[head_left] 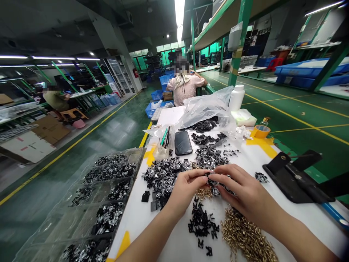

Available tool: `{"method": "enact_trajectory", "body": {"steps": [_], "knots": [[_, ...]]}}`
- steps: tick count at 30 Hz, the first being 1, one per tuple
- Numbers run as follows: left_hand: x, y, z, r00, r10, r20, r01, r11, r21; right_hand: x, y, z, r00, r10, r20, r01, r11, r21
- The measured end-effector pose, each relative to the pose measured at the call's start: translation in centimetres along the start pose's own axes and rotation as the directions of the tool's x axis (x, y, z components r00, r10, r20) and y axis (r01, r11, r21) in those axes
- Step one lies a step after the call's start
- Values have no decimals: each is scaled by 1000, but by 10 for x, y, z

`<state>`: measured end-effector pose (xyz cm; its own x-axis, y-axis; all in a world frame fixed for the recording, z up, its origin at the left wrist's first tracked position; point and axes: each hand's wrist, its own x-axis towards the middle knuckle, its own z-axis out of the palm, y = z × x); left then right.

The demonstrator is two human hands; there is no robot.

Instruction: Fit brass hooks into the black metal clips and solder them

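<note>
My left hand (187, 187) and my right hand (240, 189) meet over the middle of the white table (169, 233). Both are pinched on one small black part (210, 178) held between their fingertips. A pile of black and silver clips (163, 176) lies just left of my left hand. Small black pieces (202, 223) are scattered below my hands. A heap of brass-coloured springs (247, 236) spreads under my right forearm, with a smaller brass clump (204, 193) under the fingers.
A clear plastic tray (109, 203) of sorted clips hangs off the table's left edge. A black phone (183, 142), plastic bag (207, 107), white bottle (236, 97), yellow tape roll (260, 131) and a black fixture (296, 174) stand around. A person (185, 87) sits ahead, another at far left.
</note>
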<state>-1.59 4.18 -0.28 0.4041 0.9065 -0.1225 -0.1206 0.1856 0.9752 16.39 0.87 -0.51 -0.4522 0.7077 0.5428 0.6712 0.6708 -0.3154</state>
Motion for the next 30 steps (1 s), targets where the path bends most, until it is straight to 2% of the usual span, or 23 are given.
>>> {"method": "enact_trajectory", "body": {"steps": [5, 15, 26, 30], "knots": [[1, 0, -2, 1000, -24, 12, 24, 1000, 11, 1, 2, 1, 1000, -29, -1, 29, 1000, 11], [0, 1, -2, 1000, -11, -2, 12, 999, 30, 2, -4, -3, 1000, 27, 1, -27, 996, 86], [1, -1, -3, 999, -34, -12, 34, 999, -4, -1, 2, 0, 998, -55, 27, 56, 998, -31], [1, -1, -2, 999, -46, -16, 45, 999, -25, 0, 1, 2, 999, -37, 12, 38, 999, -39]]}}
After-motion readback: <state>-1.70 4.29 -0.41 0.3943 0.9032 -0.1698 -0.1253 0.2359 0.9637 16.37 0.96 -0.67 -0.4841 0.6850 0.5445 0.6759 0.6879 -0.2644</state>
